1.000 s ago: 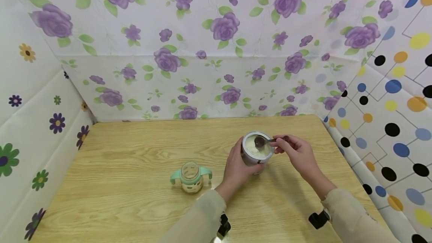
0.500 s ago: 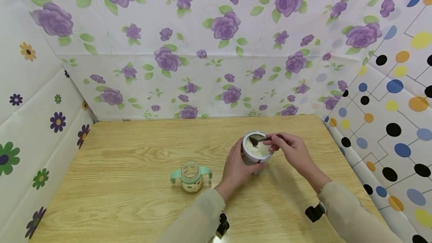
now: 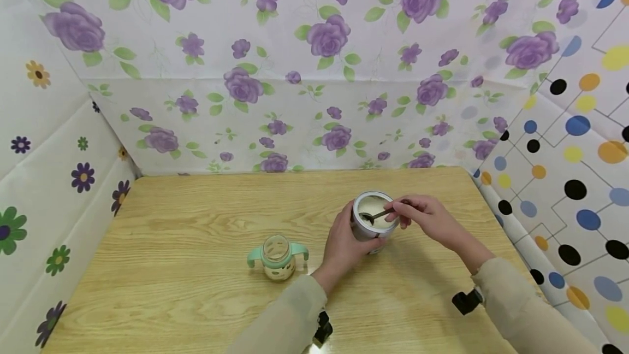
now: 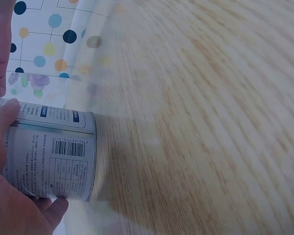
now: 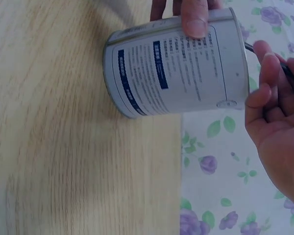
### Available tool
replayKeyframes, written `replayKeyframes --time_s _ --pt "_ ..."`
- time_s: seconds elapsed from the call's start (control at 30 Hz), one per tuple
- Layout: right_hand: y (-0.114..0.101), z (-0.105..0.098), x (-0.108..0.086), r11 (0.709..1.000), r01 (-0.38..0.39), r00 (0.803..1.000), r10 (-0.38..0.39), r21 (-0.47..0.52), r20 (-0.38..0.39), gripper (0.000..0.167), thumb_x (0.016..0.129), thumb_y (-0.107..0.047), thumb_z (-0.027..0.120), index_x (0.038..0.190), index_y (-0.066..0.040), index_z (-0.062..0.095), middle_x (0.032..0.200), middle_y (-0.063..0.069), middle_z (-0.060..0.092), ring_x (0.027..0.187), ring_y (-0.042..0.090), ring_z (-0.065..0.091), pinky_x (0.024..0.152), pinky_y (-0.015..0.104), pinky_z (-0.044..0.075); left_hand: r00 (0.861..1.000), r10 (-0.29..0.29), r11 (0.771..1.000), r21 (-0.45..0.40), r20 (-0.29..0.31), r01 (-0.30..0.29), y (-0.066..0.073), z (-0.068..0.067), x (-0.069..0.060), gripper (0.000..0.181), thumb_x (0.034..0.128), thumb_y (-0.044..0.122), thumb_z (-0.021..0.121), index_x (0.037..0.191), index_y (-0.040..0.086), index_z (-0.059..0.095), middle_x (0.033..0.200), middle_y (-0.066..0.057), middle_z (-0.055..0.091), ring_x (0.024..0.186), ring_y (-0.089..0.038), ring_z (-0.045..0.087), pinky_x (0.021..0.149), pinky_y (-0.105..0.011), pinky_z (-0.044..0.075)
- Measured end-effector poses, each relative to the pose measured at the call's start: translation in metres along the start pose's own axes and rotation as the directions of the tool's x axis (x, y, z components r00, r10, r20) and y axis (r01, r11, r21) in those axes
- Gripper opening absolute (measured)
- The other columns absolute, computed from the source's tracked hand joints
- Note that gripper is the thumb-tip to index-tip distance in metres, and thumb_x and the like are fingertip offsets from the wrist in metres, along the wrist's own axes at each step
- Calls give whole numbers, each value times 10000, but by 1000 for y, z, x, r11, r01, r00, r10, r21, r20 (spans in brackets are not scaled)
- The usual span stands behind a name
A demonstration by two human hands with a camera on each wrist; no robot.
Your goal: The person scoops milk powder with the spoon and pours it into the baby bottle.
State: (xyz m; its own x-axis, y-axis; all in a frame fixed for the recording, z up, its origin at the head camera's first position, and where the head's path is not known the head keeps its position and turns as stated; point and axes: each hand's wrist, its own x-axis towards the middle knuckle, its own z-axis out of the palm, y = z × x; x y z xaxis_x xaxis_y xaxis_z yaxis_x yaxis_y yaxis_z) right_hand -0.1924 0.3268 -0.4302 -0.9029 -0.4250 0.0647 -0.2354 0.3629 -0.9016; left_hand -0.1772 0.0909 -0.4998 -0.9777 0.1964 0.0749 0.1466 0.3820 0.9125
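Note:
An open tin of pale powder (image 3: 362,227) stands right of the table's middle, printed with text and a barcode in the left wrist view. Around its side curls my left hand (image 3: 344,242), thumb toward me. My right hand (image 3: 429,220) pinches the handle of a dark spoon (image 3: 383,212) over the tin's right rim. The spoon's bowl lies in the powder near the left inner wall. In the right wrist view the tin (image 5: 186,68) hides most of the spoon, and only its handle shows by the fingers (image 5: 269,73).
A clear baby bottle (image 3: 278,258) with a mint-green collar and two handles stands uncapped left of my left hand. Its contents look pale. The wooden table (image 3: 187,234) ends at a purple-flowered cloth (image 3: 295,124) behind. A dotted cloth (image 3: 575,179) hangs on the right.
Inside the tin, the spoon's bowl has moved from the middle toward the left and nearer side, lower in the powder. My left hand, the tin and the bottle have stayed in place.

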Motion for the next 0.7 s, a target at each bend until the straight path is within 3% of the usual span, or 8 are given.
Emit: replayKeyframes --time_s 0.17,0.33,0.53,0.6,0.7 --pt "3 -7 -7 1000 -6 998 6 8 63 357 1166 -178 475 1317 66 688 1081 139 790 820 261 652 766 324 568 1000 -1 1000 5 2 1 -1 0 0 1026 795 416 969 1632 248 398 1510 -32 557 1374 -246 545 1129 -516 466" --pt "9 -6 -15 994 -75 996 71 86 52 423 1175 -247 458 1338 84 665 1120 123 791 859 221 661 810 337 576 1000 -2 1000 5 -6 2 -2 0 0 1031 785 420 976 1626 239 408 1504 -37 563 1373 -251 549 1129 -517 468" --pt "20 -4 -20 949 -102 990 125 298 -58 508 1179 -287 435 1358 160 598 1120 32 779 911 130 642 838 271 574 1000 4 1000 -6 -2 -4 -3 1 -1 1038 779 433 978 1626 252 406 1517 -30 555 1398 -252 533 1145 -528 452" --pt "22 -4 -21 949 -90 985 129 301 -113 515 1176 -301 445 1373 152 591 1119 16 780 904 125 636 830 255 572 1000 3 1000 -12 -2 -3 -3 1 -1 1041 775 432 981 1625 261 406 1523 -28 552 1407 -254 526 1150 -533 446" --pt "23 -4 -21 972 -74 977 116 223 -179 510 1167 -323 468 1381 118 608 1120 35 786 898 146 645 827 258 570 1000 0 1000 -16 -6 0 -3 1 -1 1049 767 428 987 1625 266 407 1527 -27 550 1412 -257 523 1154 -538 441"
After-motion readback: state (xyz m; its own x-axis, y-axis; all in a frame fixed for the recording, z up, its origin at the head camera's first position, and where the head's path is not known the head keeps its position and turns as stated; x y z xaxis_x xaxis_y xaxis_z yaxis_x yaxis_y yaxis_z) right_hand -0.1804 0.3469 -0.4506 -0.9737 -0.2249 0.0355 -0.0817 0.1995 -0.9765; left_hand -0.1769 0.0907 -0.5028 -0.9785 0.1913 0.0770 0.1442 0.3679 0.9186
